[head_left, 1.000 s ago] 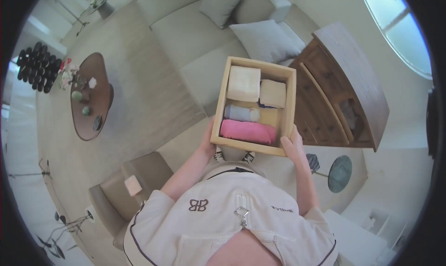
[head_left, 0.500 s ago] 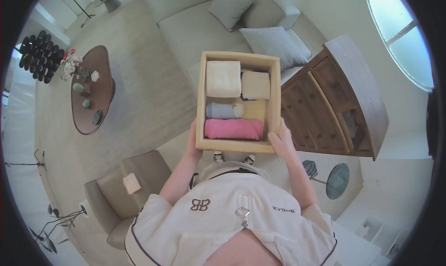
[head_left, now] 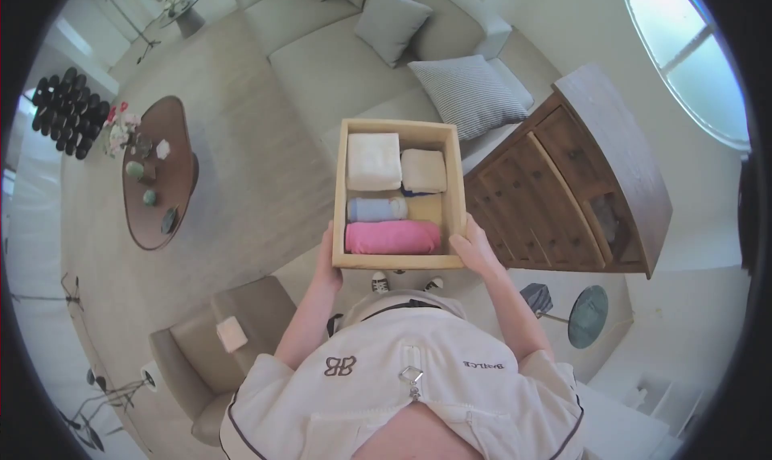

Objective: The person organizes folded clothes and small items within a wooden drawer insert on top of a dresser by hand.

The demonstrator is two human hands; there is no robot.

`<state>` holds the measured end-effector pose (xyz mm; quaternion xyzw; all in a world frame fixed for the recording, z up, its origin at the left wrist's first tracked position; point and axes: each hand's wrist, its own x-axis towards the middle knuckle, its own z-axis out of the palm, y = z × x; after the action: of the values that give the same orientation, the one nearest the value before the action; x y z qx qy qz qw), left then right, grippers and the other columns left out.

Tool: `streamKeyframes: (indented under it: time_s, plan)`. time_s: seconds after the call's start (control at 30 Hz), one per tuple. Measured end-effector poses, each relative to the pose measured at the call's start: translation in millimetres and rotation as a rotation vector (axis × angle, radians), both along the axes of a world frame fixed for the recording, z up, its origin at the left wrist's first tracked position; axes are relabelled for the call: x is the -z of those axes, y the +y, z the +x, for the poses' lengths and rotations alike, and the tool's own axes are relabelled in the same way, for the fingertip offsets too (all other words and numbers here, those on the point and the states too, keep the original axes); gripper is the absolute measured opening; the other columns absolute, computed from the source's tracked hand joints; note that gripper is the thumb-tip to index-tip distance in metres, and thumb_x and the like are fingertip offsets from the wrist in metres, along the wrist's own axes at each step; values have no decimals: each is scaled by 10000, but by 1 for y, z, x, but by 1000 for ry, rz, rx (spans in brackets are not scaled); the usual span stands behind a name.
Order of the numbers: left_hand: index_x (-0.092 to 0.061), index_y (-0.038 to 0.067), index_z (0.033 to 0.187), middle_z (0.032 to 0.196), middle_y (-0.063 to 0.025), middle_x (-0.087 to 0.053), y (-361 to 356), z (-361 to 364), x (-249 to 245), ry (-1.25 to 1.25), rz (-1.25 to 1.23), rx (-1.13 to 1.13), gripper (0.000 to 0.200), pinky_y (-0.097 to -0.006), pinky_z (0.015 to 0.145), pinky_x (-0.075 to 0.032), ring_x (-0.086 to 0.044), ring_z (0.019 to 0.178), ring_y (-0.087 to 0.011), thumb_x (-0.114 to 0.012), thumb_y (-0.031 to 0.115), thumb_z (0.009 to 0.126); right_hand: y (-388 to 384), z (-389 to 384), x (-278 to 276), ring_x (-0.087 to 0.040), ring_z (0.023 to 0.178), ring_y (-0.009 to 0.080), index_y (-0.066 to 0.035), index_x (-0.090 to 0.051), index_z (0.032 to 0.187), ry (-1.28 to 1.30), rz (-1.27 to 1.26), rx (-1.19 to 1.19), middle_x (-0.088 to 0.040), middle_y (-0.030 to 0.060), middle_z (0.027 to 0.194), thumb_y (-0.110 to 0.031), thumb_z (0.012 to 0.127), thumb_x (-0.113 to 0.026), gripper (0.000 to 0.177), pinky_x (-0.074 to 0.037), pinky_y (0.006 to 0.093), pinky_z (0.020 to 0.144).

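The wooden drawer (head_left: pixel 394 260) is held level in front of the torso, beside the dresser (head_left: pixel 563 178). The left hand (head_left: pixel 326 260) and right hand (head_left: pixel 474 251) clasp its near corners, each closed on a side wall. It is rigid and probably light — the folded towels (head_left: pixel 374 161) are soft and could slide, so both sides need support.

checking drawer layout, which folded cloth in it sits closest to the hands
The pink cloth, rolled along the near wall of the drawer between the left hand and right hand; the others lie farther back.
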<state>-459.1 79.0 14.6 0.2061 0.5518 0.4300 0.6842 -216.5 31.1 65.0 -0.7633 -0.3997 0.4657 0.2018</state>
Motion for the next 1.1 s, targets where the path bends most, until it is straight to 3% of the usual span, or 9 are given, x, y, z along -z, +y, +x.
streamKeyframes:
  time_s: [0.1, 0.3, 0.4, 0.57, 0.7, 0.8, 0.9, 1.0, 1.1]
  plan:
    - [-448, 256, 745, 776, 128, -473, 7, 7, -6, 9, -28, 68, 217, -211, 741, -335, -405, 739, -25, -414, 422, 880, -1, 8, -5, -455, 919, 225, -16, -430, 1138, 9, 31, 37, -513, 130, 1043, -175, 723, -396, 445, -377, 341, 790]
    - [-550, 219, 942, 954, 94, -549, 38, 54, -18, -73, 179, 198, 251, -240, 829, -366, -466, 899, -39, -413, 427, 912, 5, 53, -43, -425, 822, 194, -18, -439, 1092, -49, 128, 131, -487, 104, 943, -184, 712, -397, 417, -369, 320, 699]
    - [-549, 225, 1033, 1032, 91, -562, 59, 84, -20, -35, 73, 254, 300, -263, 893, -370, -484, 969, -60, -430, 460, 888, 17, 84, -46, -430, 860, 207, 1, -429, 1125, -84, 136, 127, -492, 113, 984, -199, 708, -386, 464, -370, 323, 726]
    - [-574, 196, 884, 898, 79, -595, 75, 139, -35, -10, 148, 167, 244, -221, 775, -388, -511, 836, -53, -389, 353, 906, 48, 137, -32, -461, 903, 220, -10, -427, 1182, -37, 116, 101, -513, 126, 1037, -203, 715, -394, 506, -384, 323, 737]
    - [-605, 215, 943, 905, 81, -633, 91, 166, -3, -25, 67, 46, 213, -230, 760, -426, -569, 843, -67, -470, 358, 859, 74, 176, -12, -471, 906, 209, -21, -454, 1159, 0, 119, 54, -531, 113, 1033, -191, 700, -390, 493, -386, 310, 754]
    - [-623, 210, 981, 931, 62, -647, 100, 187, 1, -5, 39, -24, 260, -234, 739, -447, -589, 864, -84, -510, 392, 834, 93, 200, -6, -484, 951, 245, -19, -440, 1187, 15, 90, -2, -531, 141, 1074, -190, 711, -393, 508, -388, 330, 791]
    - [-585, 263, 925, 908, 100, -614, 107, 191, 2, 46, 11, 11, 266, -204, 723, -373, -525, 840, -44, -468, 489, 846, 109, 211, 17, -475, 930, 219, -29, -483, 1121, 66, 148, -11, -544, 108, 1022, -170, 694, -426, 453, -381, 318, 800]
    - [-534, 247, 1172, 1162, 58, -567, 120, 192, 0, 43, -24, 133, 527, -246, 882, -363, -499, 1062, -77, -405, 635, 839, 127, 219, 34, -459, 863, 203, -25, -505, 1042, 113, 243, 17, -527, 95, 933, -132, 671, -408, 398, -377, 309, 760]
    - [-566, 239, 1187, 1167, 23, -599, 142, 202, -7, 69, -67, 134, 620, -283, 862, -424, -547, 1060, -119, -441, 697, 787, 148, 222, 51, -480, 996, 249, -26, -473, 1165, 93, 145, 40, -534, 130, 1084, -157, 716, -422, 471, -381, 345, 860]
